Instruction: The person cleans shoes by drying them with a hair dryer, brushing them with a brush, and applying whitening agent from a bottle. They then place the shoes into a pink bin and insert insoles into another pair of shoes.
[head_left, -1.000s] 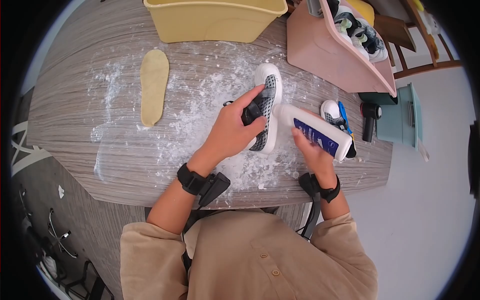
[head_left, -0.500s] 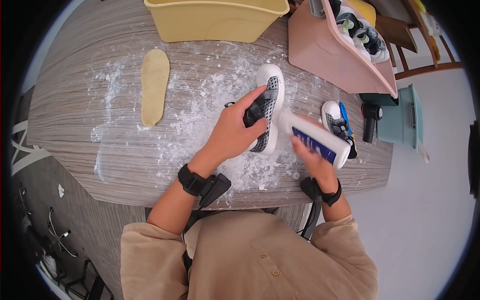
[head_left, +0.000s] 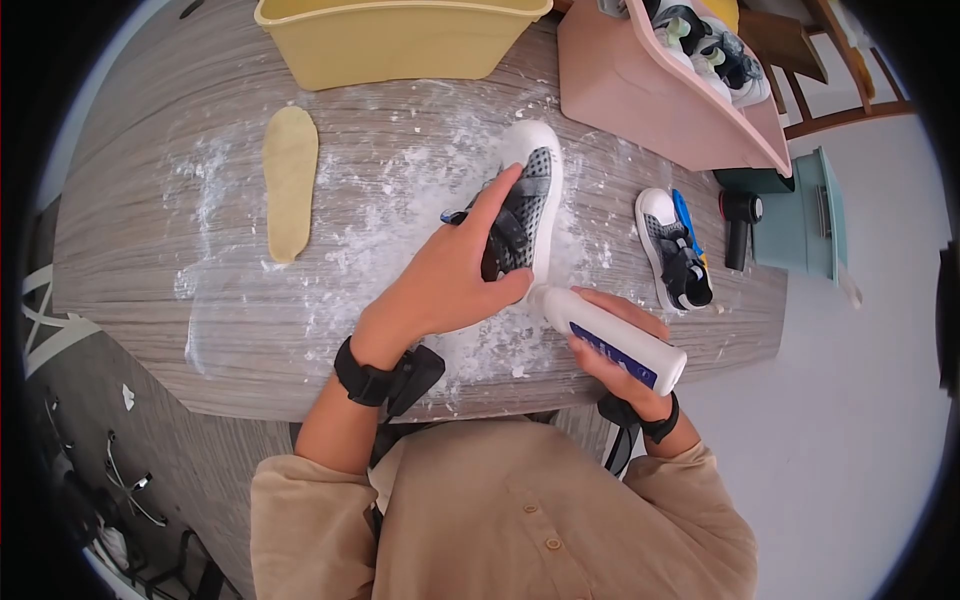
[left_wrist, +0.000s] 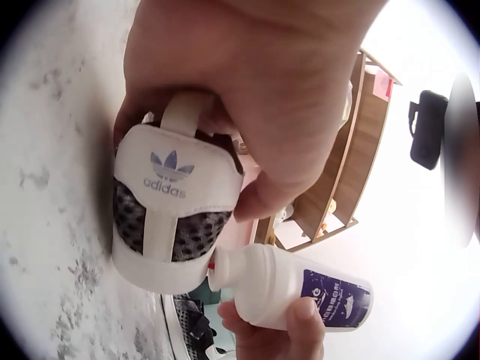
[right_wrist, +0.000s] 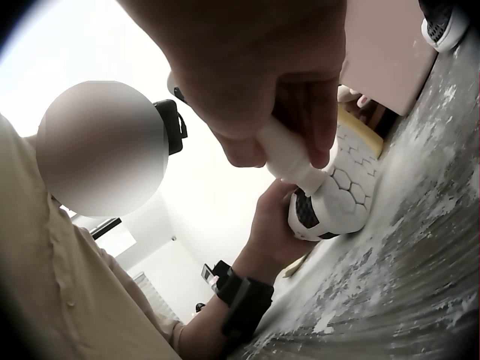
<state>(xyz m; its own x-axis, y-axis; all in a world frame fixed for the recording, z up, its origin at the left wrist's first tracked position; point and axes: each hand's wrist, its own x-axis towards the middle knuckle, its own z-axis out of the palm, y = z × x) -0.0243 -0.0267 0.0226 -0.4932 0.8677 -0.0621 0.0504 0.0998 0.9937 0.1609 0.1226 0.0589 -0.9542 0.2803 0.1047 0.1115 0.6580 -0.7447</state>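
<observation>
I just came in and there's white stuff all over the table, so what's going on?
A person in a tan shirt is working on a shoe. The left hand holds the shoe, and the right hand grips a white bottle, its tip right by the heel end of the sole. White bits are scattered over the table. A second shoe and an insole lie there too.

The bottle (head_left: 617, 338) is smooth plastic, the shoe (head_left: 538, 203) part-mesh.
</observation>
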